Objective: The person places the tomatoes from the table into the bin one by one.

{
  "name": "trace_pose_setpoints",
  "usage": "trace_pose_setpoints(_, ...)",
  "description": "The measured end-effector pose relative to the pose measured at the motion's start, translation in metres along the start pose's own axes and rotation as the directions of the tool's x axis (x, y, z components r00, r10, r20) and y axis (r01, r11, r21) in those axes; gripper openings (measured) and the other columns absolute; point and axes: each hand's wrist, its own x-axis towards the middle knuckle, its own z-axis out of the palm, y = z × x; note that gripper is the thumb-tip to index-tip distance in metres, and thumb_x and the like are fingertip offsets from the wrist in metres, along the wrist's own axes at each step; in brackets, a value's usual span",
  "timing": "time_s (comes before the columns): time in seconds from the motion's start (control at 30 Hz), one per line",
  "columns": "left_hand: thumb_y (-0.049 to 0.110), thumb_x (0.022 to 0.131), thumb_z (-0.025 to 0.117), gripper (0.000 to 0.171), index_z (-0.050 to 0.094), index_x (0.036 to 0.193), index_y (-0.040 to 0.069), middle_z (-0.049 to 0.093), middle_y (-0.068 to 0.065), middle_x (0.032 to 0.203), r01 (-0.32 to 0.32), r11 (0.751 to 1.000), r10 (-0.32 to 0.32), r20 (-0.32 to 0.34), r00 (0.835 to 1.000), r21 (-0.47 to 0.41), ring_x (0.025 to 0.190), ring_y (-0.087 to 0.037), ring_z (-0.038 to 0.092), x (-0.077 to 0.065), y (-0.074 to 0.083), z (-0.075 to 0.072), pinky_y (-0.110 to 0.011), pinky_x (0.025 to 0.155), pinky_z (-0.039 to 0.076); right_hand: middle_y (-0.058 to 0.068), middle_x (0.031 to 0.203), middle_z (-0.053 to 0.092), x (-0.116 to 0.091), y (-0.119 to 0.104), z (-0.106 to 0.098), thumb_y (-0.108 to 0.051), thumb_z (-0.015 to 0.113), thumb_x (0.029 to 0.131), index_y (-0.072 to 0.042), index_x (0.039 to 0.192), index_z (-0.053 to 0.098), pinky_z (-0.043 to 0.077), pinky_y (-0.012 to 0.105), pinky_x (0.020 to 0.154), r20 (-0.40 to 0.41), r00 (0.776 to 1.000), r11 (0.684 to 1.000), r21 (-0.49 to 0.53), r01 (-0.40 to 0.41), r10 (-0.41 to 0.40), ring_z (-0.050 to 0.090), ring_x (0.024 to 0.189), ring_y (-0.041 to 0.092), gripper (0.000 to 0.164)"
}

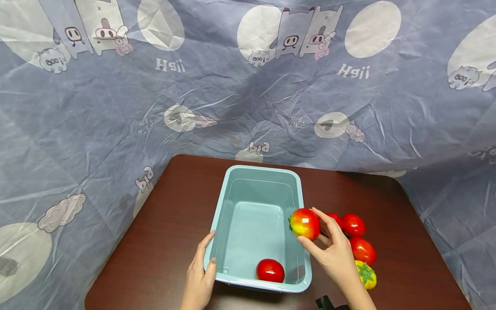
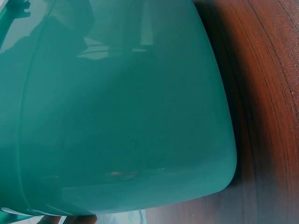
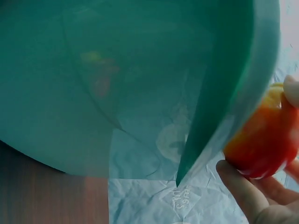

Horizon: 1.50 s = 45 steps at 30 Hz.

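Pinches a glossy, round, red-and-yellow tomato (image 1: 304, 224) between the thumb and fingers of the right hand (image 1: 335, 256), raised at the right rim of a pale blue-green rectangular plastic bin (image 1: 255, 232), with green leaves turned inward. Grips the bin's left rim with the left hand (image 1: 199, 275), close to the near corner. Shows a shiny red oval fruit (image 1: 270, 271) inside, at the near end. Includes, right of the bin on a dark reddish-brown table (image 1: 162, 241), three red fruits (image 1: 353, 225), one partly hidden, and a yellow fruit (image 1: 368, 279) with a green leafy top.
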Motion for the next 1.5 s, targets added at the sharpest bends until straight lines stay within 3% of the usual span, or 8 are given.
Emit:
trace_pose_setpoints(0.13, 0.016, 0.099, 0.051, 0.051, 0.043, 0.147, 0.033, 0.054, 0.007, 0.144, 0.019, 1.000, -0.019, -0.002, 1.000, -0.005, 0.113, -0.010, 0.056, 0.000, 0.001, 0.000, -0.043, 0.088, 0.049, -0.001, 0.126, 0.059, 0.001, -0.001, 0.007, -0.012, 0.089, 0.069, -0.017, 0.138, 0.054, 0.045, 0.005, 0.083, 0.016, 0.979, 0.976, -0.068, 0.206, -0.205, 0.057, 0.101, -0.001, 0.077)
trace_pose_setpoints(0.3, 0.016, 0.099, 0.050, 0.050, 0.045, 0.146, 0.031, 0.056, 0.006, 0.143, 0.009, 1.000, -0.009, -0.014, 1.000, -0.010, 0.108, -0.008, 0.055, 0.000, 0.002, 0.000, -0.040, 0.086, 0.049, 0.003, 0.128, 0.059, 0.003, 0.000, 0.016, -0.013, 0.092, 0.064, -0.015, 0.137, 0.056, 0.042, 0.005, 0.091, 0.067, 0.890, 0.879, -0.135, 0.457, -0.452, 0.060, 0.108, 0.014, 0.082)
trace_pose_setpoints(0.4, 0.015, 0.099, 0.051, 0.050, 0.046, 0.146, 0.031, 0.056, 0.006, 0.143, 0.003, 1.000, -0.003, -0.014, 1.000, -0.013, 0.111, -0.008, 0.056, 0.000, 0.002, 0.000, -0.041, 0.087, 0.049, 0.005, 0.131, 0.058, 0.004, 0.001, 0.019, -0.022, 0.090, 0.068, -0.012, 0.137, 0.056, 0.038, 0.006, 0.097, 0.102, 0.838, 0.820, -0.173, 0.546, -0.536, 0.059, 0.113, 0.019, 0.077)
trace_pose_setpoints(0.47, 0.015, 0.099, 0.051, 0.050, 0.046, 0.146, 0.030, 0.056, 0.006, 0.143, 0.002, 1.000, -0.002, -0.014, 1.000, -0.015, 0.109, -0.007, 0.056, 0.000, 0.003, 0.000, -0.040, 0.086, 0.049, 0.006, 0.133, 0.058, 0.003, 0.002, 0.020, -0.025, 0.090, 0.069, -0.012, 0.136, 0.057, 0.040, 0.008, 0.097, 0.131, 0.820, 0.796, -0.197, 0.572, -0.557, 0.059, 0.115, 0.020, 0.077)
trace_pose_setpoints(0.73, 0.016, 0.099, 0.051, 0.050, 0.046, 0.146, 0.031, 0.056, 0.005, 0.143, 0.004, 1.000, -0.004, -0.013, 1.000, -0.015, 0.106, -0.008, 0.055, 0.001, 0.003, 0.000, -0.040, 0.085, 0.049, 0.006, 0.133, 0.057, -0.001, 0.001, 0.024, -0.020, 0.094, 0.062, -0.015, 0.132, 0.059, 0.058, 0.034, 0.080, 0.288, 0.838, 0.755, -0.367, 0.544, -0.464, 0.058, 0.115, 0.023, 0.079)
trace_pose_setpoints(1.07, 0.014, 0.098, 0.051, 0.051, 0.046, 0.146, 0.031, 0.056, 0.009, 0.142, 0.001, 1.000, -0.001, -0.015, 1.000, -0.013, 0.126, -0.012, 0.054, 0.000, 0.004, 0.001, -0.046, 0.092, 0.049, 0.007, 0.134, 0.057, -0.001, -0.005, 0.025, -0.015, 0.093, 0.062, -0.015, 0.129, 0.062, 0.057, 0.034, 0.083, 0.379, 0.839, 0.731, -0.425, 0.534, -0.392, 0.056, 0.118, 0.024, 0.074)
trace_pose_setpoints(1.27, 0.013, 0.097, 0.052, 0.053, 0.045, 0.147, 0.032, 0.054, 0.013, 0.144, -0.008, 1.000, 0.008, -0.010, 1.000, -0.011, 0.125, -0.004, 0.052, 0.000, 0.004, 0.003, -0.043, 0.091, 0.048, 0.008, 0.134, 0.057, 0.000, -0.005, 0.022, -0.018, 0.091, 0.066, -0.014, 0.131, 0.061, 0.056, 0.037, 0.087, 0.429, 0.837, 0.748, -0.415, 0.517, -0.340, 0.054, 0.122, 0.027, 0.071)
trace_pose_setpoints(1.5, 0.013, 0.098, 0.051, 0.052, 0.046, 0.146, 0.030, 0.054, 0.012, 0.144, -0.020, 1.000, 0.020, -0.022, 1.000, -0.003, 0.114, -0.004, 0.054, -0.002, 0.004, 0.005, -0.038, 0.085, 0.047, 0.007, 0.131, 0.058, -0.001, -0.003, 0.020, -0.015, 0.089, 0.069, -0.012, 0.128, 0.064, 0.055, 0.039, 0.088, 0.434, 0.821, 0.745, -0.388, 0.542, -0.371, 0.054, 0.122, 0.027, 0.064)
